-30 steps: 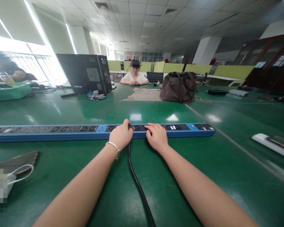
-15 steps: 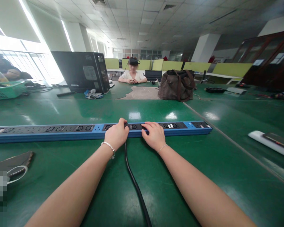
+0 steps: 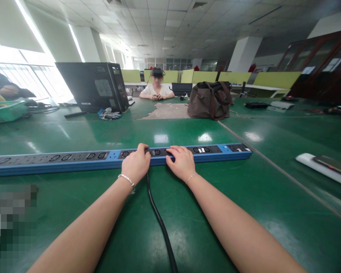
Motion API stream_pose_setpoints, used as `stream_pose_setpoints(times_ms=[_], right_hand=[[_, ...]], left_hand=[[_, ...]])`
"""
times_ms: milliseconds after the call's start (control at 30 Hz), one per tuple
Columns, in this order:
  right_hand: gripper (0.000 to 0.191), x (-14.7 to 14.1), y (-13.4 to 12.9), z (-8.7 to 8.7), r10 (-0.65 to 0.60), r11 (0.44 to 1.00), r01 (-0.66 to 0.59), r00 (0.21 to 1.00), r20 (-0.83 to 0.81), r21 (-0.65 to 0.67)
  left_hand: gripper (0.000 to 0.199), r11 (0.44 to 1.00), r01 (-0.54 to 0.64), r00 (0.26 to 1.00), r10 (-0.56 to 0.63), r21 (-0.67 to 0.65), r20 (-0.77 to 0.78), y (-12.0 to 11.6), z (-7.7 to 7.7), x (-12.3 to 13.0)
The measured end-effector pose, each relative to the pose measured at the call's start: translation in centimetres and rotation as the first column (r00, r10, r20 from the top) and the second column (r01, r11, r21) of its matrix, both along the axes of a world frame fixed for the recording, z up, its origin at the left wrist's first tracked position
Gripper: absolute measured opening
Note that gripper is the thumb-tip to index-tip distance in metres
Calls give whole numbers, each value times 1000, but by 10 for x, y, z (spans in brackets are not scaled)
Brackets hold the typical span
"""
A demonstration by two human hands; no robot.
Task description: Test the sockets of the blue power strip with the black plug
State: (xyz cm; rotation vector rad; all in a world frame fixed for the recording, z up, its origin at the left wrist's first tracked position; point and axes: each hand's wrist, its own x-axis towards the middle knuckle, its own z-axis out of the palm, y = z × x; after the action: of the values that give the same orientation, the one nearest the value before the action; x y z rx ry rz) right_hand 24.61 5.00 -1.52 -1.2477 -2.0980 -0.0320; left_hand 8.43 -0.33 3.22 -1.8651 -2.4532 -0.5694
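A long blue power strip [image 3: 74,166] with black socket panels lies across the green table. My left hand [image 3: 136,163] is closed at the strip's middle, where a black cable [image 3: 160,220] comes out below it and runs toward me; what its fingers pinch is mostly hidden, but it looks like the cable's end. Just to the right, my right hand [image 3: 182,162] rests on the strip with curved fingers over its top and the thumb on the near side. A few sockets show between the two hands.
Beyond the strip stand a black computer case [image 3: 91,87], gloves [image 3: 109,114] and a brown bag [image 3: 208,100]. A green basket [image 3: 7,113] is at the left, a white device [image 3: 324,168] at the right. One person [image 3: 157,89] sits opposite, another at the far left.
The view has shifted slightly, so the strip and both hands appear a little further left. Both hands keep their places on the strip.
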Motion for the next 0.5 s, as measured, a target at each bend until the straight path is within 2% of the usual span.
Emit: stream_pose_setpoints(times_ms=[267,367,500], right_hand=[[29,0,0,1,2,1000,-2,1000,0,-2],[29,0,0,1,3,1000,-3,1000,1,-7],[28,0,0,1,-4,1000,4,1000,-6,-4]], left_hand=[[38,999,-21,1000,21,32,-6,-1,-3,2],[39,999,5,1000,-5,52,-5,-2,-6,0],[38,994,26,997,-34,107,73,-1,-15,-4]])
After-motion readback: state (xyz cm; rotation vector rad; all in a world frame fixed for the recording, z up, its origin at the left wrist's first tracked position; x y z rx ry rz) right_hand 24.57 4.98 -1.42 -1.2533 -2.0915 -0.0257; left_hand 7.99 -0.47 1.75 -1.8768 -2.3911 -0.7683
